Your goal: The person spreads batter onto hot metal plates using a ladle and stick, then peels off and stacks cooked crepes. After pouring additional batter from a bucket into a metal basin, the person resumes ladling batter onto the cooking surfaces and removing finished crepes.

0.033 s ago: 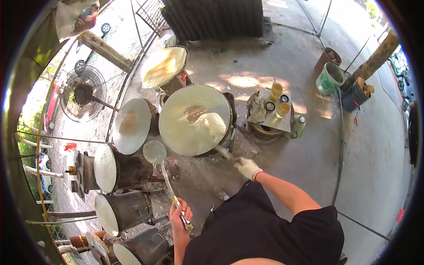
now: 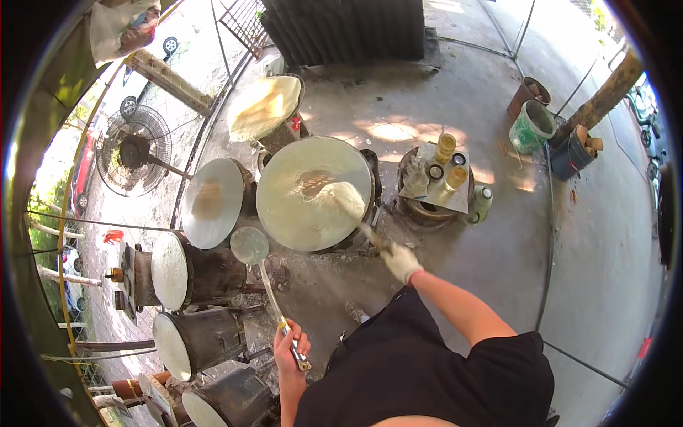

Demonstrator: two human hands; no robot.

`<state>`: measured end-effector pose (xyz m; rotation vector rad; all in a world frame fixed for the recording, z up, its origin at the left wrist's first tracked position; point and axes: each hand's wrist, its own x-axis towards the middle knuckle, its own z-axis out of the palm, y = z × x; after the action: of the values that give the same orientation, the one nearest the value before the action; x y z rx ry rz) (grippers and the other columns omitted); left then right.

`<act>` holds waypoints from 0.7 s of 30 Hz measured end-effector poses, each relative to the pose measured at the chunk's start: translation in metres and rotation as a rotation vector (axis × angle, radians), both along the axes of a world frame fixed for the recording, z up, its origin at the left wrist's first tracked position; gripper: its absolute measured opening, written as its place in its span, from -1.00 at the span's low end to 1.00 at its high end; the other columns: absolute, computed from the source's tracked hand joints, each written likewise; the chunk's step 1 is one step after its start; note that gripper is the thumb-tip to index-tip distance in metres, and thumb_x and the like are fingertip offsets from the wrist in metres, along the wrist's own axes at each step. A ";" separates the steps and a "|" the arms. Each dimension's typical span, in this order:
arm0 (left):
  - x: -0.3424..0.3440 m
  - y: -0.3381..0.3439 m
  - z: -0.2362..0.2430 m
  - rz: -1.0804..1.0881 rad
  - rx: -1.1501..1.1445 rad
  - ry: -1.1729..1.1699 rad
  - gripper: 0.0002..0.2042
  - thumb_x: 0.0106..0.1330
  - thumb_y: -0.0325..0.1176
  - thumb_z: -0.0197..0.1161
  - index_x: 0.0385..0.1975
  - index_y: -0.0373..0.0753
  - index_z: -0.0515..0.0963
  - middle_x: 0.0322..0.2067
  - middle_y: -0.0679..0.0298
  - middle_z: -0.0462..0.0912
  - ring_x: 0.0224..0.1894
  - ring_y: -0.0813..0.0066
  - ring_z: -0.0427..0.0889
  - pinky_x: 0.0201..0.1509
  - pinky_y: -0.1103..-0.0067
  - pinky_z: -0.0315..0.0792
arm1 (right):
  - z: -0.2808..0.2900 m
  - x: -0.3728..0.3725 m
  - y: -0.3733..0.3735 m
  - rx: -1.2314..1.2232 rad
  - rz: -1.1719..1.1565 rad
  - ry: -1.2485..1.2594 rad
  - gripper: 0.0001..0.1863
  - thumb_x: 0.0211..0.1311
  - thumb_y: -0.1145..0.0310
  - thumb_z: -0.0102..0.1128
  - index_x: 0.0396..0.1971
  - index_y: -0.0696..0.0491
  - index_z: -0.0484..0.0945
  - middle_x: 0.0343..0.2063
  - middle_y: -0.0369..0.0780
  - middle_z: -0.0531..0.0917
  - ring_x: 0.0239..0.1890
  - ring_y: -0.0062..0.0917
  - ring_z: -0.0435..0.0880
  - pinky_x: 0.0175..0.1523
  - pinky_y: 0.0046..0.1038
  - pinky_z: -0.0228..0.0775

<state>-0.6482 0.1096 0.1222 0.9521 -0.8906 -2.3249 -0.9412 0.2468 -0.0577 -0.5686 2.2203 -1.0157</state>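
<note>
1. Across the large round pan point(image 2: 316, 139) in front of us, a pale layer point(image 2: 288, 217) covers most of the surface, so we judge the work to be partway along.
2. Near the middle we see a brownish patch point(image 2: 314, 183), with a thick white mound point(image 2: 334, 194) just beside it; by our reading, the unevenness there is what is left.
3. Our gloved right hand point(image 2: 400, 263) has its grip closed around the dark handle of a stirring tool point(image 2: 378, 242), which slants up to the mound; blur hides its tip, so we cannot tell its shape.
4. Our bare left hand point(image 2: 292, 352) keeps its grip wrapped about the handle of a round-headed ladle point(image 2: 249, 245), whose head lies beyond the pan's near-left edge, not over the layer.
</note>
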 end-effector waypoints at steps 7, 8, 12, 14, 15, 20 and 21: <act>0.011 -0.026 -0.011 -0.022 0.068 0.023 -0.80 0.32 -0.50 -0.06 -0.09 -0.27 0.37 -0.43 0.27 0.38 -0.67 0.59 0.30 -0.68 0.67 0.24 | 0.031 -0.097 -0.104 0.058 -0.084 0.120 -0.56 0.28 0.05 -0.18 0.09 -0.11 0.39 -0.22 0.05 0.59 -0.12 -0.05 0.54 -0.04 -0.16 0.36; 0.014 -0.030 -0.012 -0.025 0.072 0.030 -0.80 0.32 -0.50 -0.06 -0.09 -0.27 0.37 -0.43 0.27 0.38 -0.67 0.59 0.30 -0.68 0.67 0.24 | 0.034 -0.086 -0.102 0.044 -0.018 0.115 -0.54 0.27 0.04 -0.19 0.12 -0.14 0.38 -0.18 0.04 0.58 -0.08 -0.08 0.54 -0.01 -0.19 0.35; 0.029 -0.049 -0.015 -0.046 0.112 0.074 -0.80 0.30 -0.52 -0.04 -0.10 -0.27 0.37 -0.43 0.26 0.39 -0.66 0.58 0.31 -0.68 0.67 0.25 | 0.011 -0.023 -0.082 -0.248 -0.224 -0.130 -0.53 0.23 0.13 0.00 0.14 -0.10 0.41 -0.13 -0.06 0.60 -0.11 -0.33 0.58 0.00 -0.43 0.35; 0.033 -0.056 -0.018 -0.055 0.132 0.082 -0.81 0.30 -0.52 -0.04 -0.11 -0.27 0.37 -0.43 0.26 0.39 -0.66 0.58 0.31 -0.67 0.67 0.25 | -0.008 -0.007 -0.086 -0.339 -0.476 -0.233 -0.55 0.22 0.18 0.04 0.11 -0.05 0.44 -0.23 -0.11 0.65 -0.22 -0.42 0.62 -0.08 -0.46 0.39; 0.033 -0.061 -0.020 -0.090 0.122 0.062 -0.83 0.31 -0.50 -0.04 -0.12 -0.28 0.36 -0.44 0.27 0.38 -0.67 0.59 0.30 -0.68 0.68 0.25 | -0.016 -0.003 -0.091 -0.345 -0.557 -0.287 -0.56 0.21 0.21 0.07 0.11 -0.04 0.45 -0.38 -0.18 0.62 -0.35 -0.52 0.56 -0.20 -0.50 0.38; 0.038 -0.085 -0.024 -0.167 0.183 0.045 -0.85 0.28 -0.54 -0.04 -0.17 -0.29 0.35 -0.46 0.24 0.39 -0.66 0.57 0.32 -0.66 0.66 0.25 | 0.011 0.006 -0.114 -0.373 -0.464 -0.321 -0.60 0.23 0.21 0.08 0.07 -0.06 0.51 -0.67 -0.33 0.45 -0.65 -0.69 0.33 -0.47 -0.55 0.28; 0.038 -0.088 -0.025 -0.163 0.186 0.050 -0.85 0.28 -0.54 -0.04 -0.17 -0.29 0.35 -0.46 0.24 0.39 -0.66 0.57 0.32 -0.66 0.66 0.25 | 0.012 0.008 -0.111 -0.380 -0.595 -0.342 -0.61 0.22 0.22 0.08 0.06 -0.07 0.51 -0.65 -0.32 0.48 -0.65 -0.69 0.35 -0.46 -0.54 0.31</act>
<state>-0.6099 0.0220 0.0968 0.9208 -0.7673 -2.5955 -0.9328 0.1359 -0.0454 0.1377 1.9245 -1.7131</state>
